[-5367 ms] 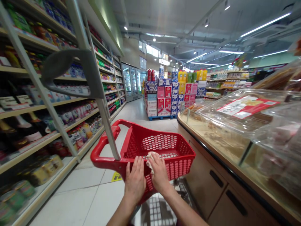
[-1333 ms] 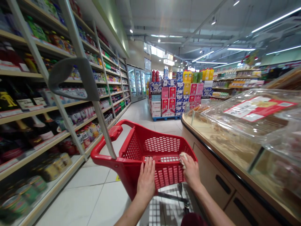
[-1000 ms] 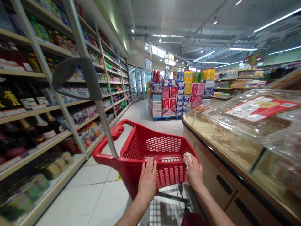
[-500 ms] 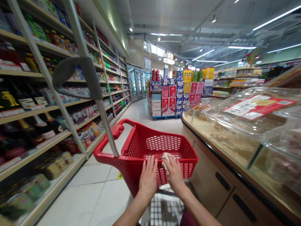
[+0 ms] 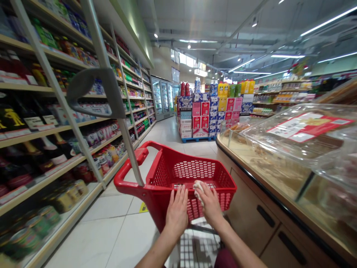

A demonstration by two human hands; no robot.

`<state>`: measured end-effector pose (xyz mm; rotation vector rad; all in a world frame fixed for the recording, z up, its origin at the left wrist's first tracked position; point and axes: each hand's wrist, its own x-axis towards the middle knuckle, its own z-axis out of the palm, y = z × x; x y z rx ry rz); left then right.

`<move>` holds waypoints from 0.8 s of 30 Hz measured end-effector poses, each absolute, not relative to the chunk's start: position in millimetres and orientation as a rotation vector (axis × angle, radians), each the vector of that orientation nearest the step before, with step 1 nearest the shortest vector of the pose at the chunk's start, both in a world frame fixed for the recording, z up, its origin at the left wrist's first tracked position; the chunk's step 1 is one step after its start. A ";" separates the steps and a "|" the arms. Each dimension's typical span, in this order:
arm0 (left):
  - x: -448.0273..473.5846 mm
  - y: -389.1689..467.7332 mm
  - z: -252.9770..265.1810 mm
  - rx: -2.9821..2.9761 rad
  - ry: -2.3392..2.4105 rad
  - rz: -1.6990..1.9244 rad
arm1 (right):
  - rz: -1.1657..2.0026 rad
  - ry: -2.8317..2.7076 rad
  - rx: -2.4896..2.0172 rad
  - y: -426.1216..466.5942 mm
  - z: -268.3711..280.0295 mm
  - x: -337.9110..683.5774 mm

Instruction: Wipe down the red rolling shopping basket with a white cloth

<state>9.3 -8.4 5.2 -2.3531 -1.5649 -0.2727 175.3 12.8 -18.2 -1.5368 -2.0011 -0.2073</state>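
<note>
In front of me stands a red plastic shopping cart (image 5: 164, 193) with perforated basket walls and a grey metal pole rising at its left. My left hand (image 5: 177, 210) lies flat against the near side of the basket, fingers stretched over the rim. Beside it, my right hand (image 5: 209, 203) grips a crumpled white cloth (image 5: 198, 186) and presses it at the near rim. Part of the cloth is hidden under the fingers. A dark grey loop handle (image 5: 111, 93) is fixed to the pole.
Shelves of bottles and cans (image 5: 92, 139) run along the left. At the right is a wooden counter (image 5: 251, 201) with clear food boxes (image 5: 304, 130). Stacked cartons (image 5: 200, 119) stand on a blue pallet ahead. Glass-door coolers (image 5: 161, 96) line the back.
The cart has shifted slightly to the right in view. Both hands have moved a little right with it, the right hand still holding the cloth.
</note>
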 end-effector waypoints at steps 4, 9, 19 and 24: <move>10.2 -12.0 2.7 -2.351 -1.565 -0.278 | -0.163 -1.794 -1.832 19.0 -13.3 194.3; 14.3 -13.1 9.2 -2.404 -1.541 -0.328 | -0.133 -2.006 -1.579 15.4 -9.4 163.4; -90.4 -4.5 61.0 -1.623 -1.702 -1.051 | -0.075 -1.825 -1.700 26.5 -8.8 186.1; -112.7 3.4 58.4 -1.707 -1.776 -0.813 | -0.038 -1.941 -1.332 18.9 14.2 73.8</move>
